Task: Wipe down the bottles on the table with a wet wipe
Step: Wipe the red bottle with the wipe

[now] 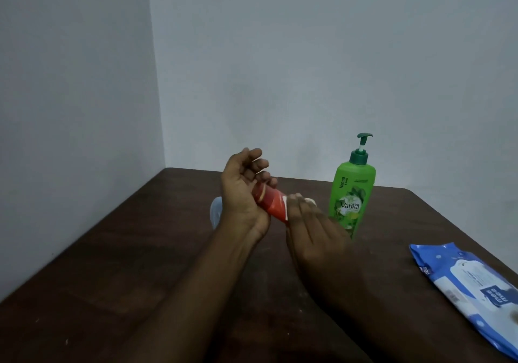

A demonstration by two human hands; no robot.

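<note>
My left hand (243,191) holds a small red bottle (271,202) tilted above the brown table (140,250), its fingers curled round the far end. My right hand (311,231) wraps the bottle's near end with a white wet wipe (308,201), which peeks out past the fingertips. A green pump bottle (350,194) stands upright just right of my hands. A pale, see-through bottle (215,214) sits behind my left wrist, mostly hidden.
A blue and white pack of wet wipes (471,287) lies flat at the table's right edge. The table stands in a corner between two pale walls (308,68).
</note>
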